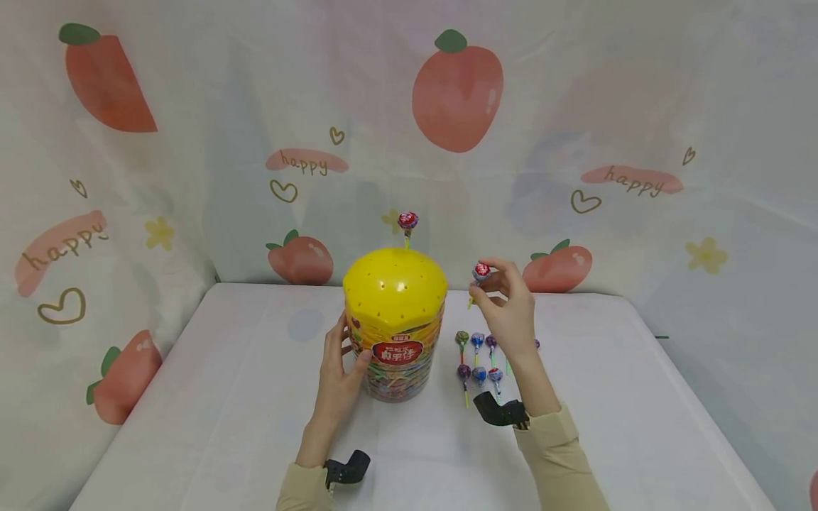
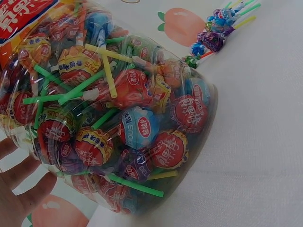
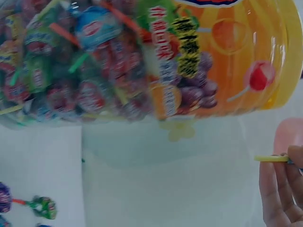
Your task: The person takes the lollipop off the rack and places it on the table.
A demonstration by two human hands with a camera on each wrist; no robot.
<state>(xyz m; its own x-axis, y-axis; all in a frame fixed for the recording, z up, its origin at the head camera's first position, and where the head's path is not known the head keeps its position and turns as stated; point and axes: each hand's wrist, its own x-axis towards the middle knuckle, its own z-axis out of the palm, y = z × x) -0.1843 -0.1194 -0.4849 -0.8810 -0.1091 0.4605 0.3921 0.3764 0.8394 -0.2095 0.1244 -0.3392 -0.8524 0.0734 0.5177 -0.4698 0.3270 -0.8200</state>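
Note:
A clear plastic jar (image 1: 398, 380) packed with wrapped lollipops stands on the table, topped by a yellow lid (image 1: 394, 280) dotted with small holes. My left hand (image 1: 339, 376) holds the jar's left side, thumb at the front and fingers reaching behind. One lollipop (image 1: 408, 221) stands upright at the back of the lid. To the right of the lid, my right hand (image 1: 511, 305) pinches another lollipop (image 1: 481, 271) in the air, red and blue wrapped, its yellow stick (image 3: 270, 159) pointing down in the head view and apart from the jar.
Several loose lollipops (image 1: 479, 376) lie in rows on the white tabletop (image 1: 255, 397), right of the jar; my right forearm hides some of them. Behind the table hangs a fruit-printed cloth (image 1: 456, 99). Each wrist wears a black camera mount (image 1: 348, 468).

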